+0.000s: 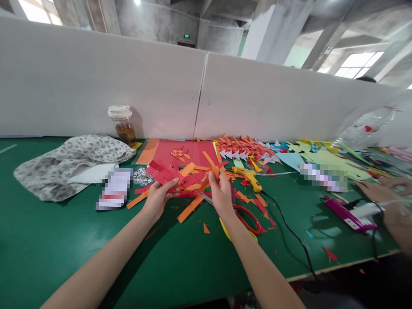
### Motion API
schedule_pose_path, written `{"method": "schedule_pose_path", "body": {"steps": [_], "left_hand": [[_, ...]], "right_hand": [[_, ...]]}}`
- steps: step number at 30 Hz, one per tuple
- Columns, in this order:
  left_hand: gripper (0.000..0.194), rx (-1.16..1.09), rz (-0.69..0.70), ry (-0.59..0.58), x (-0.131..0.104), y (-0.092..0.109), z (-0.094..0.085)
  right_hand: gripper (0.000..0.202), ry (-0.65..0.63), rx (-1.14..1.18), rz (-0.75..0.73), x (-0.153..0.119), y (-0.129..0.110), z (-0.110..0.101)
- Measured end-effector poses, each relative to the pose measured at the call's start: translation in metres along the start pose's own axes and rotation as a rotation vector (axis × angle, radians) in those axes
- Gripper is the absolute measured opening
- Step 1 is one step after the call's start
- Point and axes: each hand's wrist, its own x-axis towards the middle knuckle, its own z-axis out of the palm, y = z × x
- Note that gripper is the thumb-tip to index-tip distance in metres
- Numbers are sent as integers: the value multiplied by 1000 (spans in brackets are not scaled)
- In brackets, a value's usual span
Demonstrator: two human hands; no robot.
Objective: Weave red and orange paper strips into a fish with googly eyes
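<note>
My left hand (159,195), fingers closed, pinches red paper strips (163,172) above the table. In my right hand (221,191) an orange paper strip (206,184) is gripped between thumb and fingers. Scissors with red and yellow handles (249,219) lie on the table, partly hidden behind my right wrist. Loose red and orange strips are heaped under both hands. Behind them, a woven paper fish (180,153) rests on red sheets (159,149), and several more woven fish (245,147) are piled to the right.
A yellow glue gun (249,176) with a black cord lies right of my hands. A purple power strip (349,216) sits near another person's hands (390,197). On the left are a patterned cloth (73,163), a phone (114,188) and a lidded cup (123,124). White partition panels (93,78) stand behind.
</note>
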Motion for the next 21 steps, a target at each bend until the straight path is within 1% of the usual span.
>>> {"method": "schedule_pose_path", "body": {"steps": [2,3,6,8,11,13,14,16,18,20,21], "left_hand": [[26,79,-48,-88,-3,-1,1],[25,123,-79,-140,-5,-2,1],[22,235,-133,-269,-8,-5,0],[20,288,-126,-299,-8,-7,0],[19,327,-97,-294,-8,-8,0],[18,325,-88,-303,-8,-8,0],[18,319,-90,-315,-8,-7,0],[16,309,-103,-346,-9,-7,-1],[14,311,-115,-375,-8,-7,-2],[13,334,-113,-379,-8,-8,-2],[11,356,-104,-375,-8,-8,-2]], "right_hand": [[38,114,45,68,2,5,-1],[40,151,61,104,3,7,-1],[40,192,66,162,4,7,-1],[34,170,39,120,2,4,-1],[28,121,-19,18,0,-1,-1],[25,116,-1,-27,-1,-3,-1],[25,116,28,-42,-1,-3,-1],[34,114,76,-75,-1,-3,-1],[38,107,64,-109,-1,-3,-2],[34,80,22,-116,-2,-5,-2],[31,41,8,-105,-3,-6,-3]]}}
